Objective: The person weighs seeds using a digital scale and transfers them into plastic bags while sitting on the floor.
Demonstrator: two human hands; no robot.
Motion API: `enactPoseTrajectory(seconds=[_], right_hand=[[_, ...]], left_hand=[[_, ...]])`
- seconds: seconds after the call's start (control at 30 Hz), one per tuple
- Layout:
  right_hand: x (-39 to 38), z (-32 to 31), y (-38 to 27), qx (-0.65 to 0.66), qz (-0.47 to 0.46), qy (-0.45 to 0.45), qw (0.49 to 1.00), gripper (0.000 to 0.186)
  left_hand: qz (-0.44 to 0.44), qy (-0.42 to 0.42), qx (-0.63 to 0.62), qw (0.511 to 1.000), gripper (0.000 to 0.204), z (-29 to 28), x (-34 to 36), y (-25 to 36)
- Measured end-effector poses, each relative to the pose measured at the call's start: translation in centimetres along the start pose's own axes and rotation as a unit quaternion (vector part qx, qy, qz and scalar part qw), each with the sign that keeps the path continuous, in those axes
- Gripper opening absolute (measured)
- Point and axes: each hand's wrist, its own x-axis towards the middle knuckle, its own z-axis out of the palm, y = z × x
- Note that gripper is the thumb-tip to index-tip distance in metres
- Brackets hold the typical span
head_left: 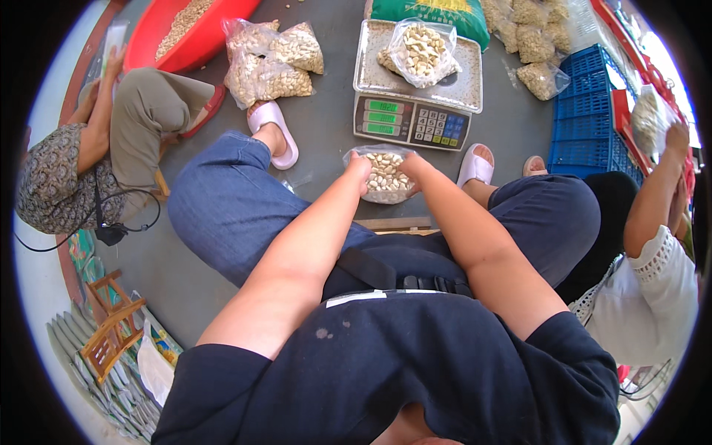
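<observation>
fingers [363, 167] around clear bag [387, 175], scale [412, 122] beyond

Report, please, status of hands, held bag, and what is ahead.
Left hand, right hand: holding clear bag between them. Pale pieces inside. Scale ahead carries another filled bag.

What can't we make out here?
Head view, all:
- Placement of left hand and right hand beneath the clear bag: hidden by its pale contents.
- Far side of red basin: cut off by top edge.
- Far end of green sack: same edge.
- Item under top bag on scale: mostly covered by that bag.
</observation>
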Motion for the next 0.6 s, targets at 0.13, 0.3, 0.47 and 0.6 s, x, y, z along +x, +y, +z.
enactPoseTrajectory(seconds=[0.13, 0.3, 0.47, 0.6], right_hand=[[-2.6, -3.9, -4.0, -0.073, -0.051, -0.09, 0.992, 0.03], [-4.0, -10.7, -15.0, -0.026, -0.376, 0.231, 0.897, 0.015], [1.0, -13.3, -20.3, -0.273, -0.354, 0.395, 0.802, 0.023], [7.3, -9.5, -19.4, -0.331, -0.295, 0.469, 0.764, 0.035]], left_hand=[[0.055, -0.076, 0.281, 0.955, 0.05, 1.3, -4.6, 4.2], [0.492, -0.08, 0.51, 0.7, 0.036, 2.6, -16.4, 16.0], [0.565, -0.002, 0.63, 0.533, 0.029, -0.4, -27.7, 23.8], [0.429, 0.03, 0.708, 0.56, 0.029, -1.8, -24.3, 25.6]])
